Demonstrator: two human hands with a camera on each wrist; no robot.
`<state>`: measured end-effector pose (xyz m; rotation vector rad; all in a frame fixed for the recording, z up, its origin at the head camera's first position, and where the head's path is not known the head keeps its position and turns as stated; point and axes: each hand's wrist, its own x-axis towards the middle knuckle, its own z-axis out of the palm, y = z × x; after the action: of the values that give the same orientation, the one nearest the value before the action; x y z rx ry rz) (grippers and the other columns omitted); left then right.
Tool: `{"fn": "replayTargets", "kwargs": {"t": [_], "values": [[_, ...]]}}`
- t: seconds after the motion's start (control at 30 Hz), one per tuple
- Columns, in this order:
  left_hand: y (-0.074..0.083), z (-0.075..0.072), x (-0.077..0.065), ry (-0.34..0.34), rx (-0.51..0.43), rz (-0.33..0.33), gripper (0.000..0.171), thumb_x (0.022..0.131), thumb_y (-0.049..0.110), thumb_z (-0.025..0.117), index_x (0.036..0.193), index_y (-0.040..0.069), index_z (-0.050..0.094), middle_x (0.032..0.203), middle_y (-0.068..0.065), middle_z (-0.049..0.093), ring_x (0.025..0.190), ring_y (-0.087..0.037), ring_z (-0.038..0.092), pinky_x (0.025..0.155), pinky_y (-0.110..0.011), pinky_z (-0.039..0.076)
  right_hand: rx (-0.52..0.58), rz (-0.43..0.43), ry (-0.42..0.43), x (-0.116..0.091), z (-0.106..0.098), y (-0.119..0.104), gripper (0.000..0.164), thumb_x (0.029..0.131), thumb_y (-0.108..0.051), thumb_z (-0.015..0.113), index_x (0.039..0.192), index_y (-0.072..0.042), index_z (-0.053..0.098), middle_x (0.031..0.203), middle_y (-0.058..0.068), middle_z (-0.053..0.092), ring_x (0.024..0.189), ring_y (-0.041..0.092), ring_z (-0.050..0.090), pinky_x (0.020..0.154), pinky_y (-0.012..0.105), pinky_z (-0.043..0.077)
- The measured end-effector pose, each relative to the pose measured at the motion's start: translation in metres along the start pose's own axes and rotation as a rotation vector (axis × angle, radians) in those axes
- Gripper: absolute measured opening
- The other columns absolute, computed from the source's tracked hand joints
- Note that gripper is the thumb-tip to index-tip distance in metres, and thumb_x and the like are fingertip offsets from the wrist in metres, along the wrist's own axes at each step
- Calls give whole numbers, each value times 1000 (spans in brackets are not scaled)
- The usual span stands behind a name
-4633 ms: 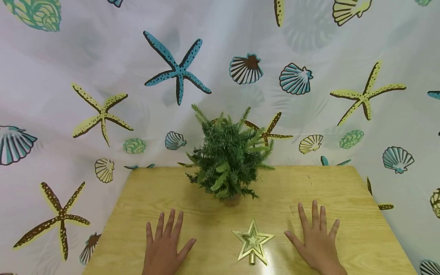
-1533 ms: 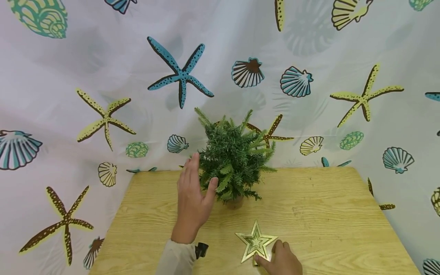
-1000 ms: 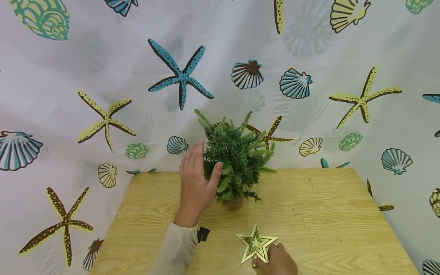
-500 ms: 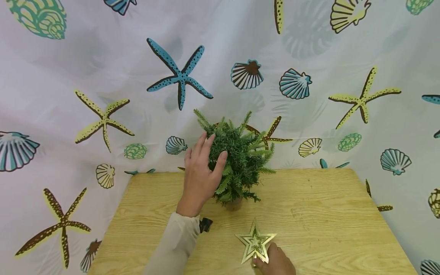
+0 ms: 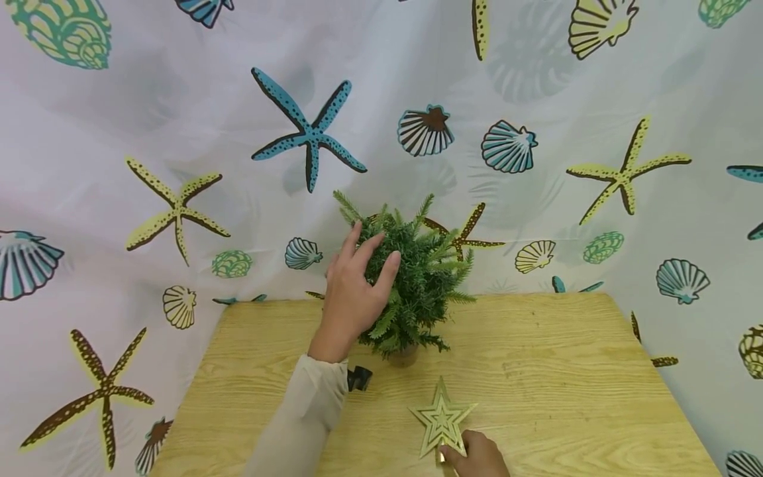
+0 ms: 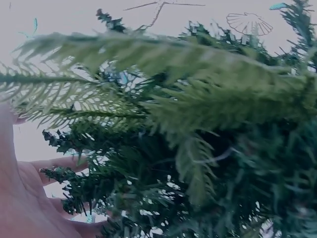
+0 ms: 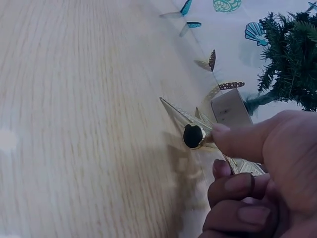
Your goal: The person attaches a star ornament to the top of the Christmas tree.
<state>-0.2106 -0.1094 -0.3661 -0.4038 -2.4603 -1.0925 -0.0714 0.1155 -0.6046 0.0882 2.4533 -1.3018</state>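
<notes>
A small artificial Christmas tree [image 5: 417, 278] stands in a pot [image 5: 403, 356] at the back middle of the table. My left hand [image 5: 354, 291] is at the tree's left side, fingers spread and lightly bent against the branches; in the left wrist view the palm [image 6: 29, 198] faces the foliage. My right hand [image 5: 479, 454] pinches the gold star tree topper [image 5: 442, 419] at its base, near the front edge. The right wrist view shows the topper's hollow round socket [image 7: 193, 136] beside my thumb, with the other fingers curled beneath.
The light wooden table [image 5: 560, 377] reaches back to a white curtain [image 5: 453, 59] printed with starfish and shells, which also closes off both sides. A black strap piece [image 5: 359, 378] sticks out from my left wrist.
Both hands lay flat on the table at first. My left hand has moved to the tree and up along its left side; my right hand has taken hold of the star's base and tilted it up.
</notes>
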Motion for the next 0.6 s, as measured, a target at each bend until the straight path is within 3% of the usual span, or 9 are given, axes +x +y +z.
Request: {"fn": "replayTargets", "kwargs": {"t": [0.1,0.27,0.4,0.6], "values": [[2,-1,5,-17,-2,-40,62,105,55,51,151,13,55,170,-13,22,153,-43,23,114,-76,14,17,-38,22,0,0,2,38,105,-21,62,71,-8,51,62,-1,45,55,12,39,51,25,35],[7,-1,15,-46,45,-94,63,104,58,50,150,15,57,173,-5,10,158,-36,6,114,-78,8,101,-97,26,2,-1,4,31,109,-9,49,80,-3,58,70,1,53,58,13,39,53,24,36],[11,-2,22,-75,35,-109,59,105,57,49,148,17,60,173,-1,5,158,-36,2,116,-75,6,200,-95,32,1,-5,3,30,109,-6,47,81,-2,56,74,2,55,59,12,39,54,23,36],[15,-2,31,-94,83,-108,56,105,55,51,145,18,63,173,-4,6,157,-41,-1,118,-71,0,311,-77,48,-2,-12,-2,23,108,-8,50,90,1,60,60,-4,41,50,9,33,47,20,30]]}}
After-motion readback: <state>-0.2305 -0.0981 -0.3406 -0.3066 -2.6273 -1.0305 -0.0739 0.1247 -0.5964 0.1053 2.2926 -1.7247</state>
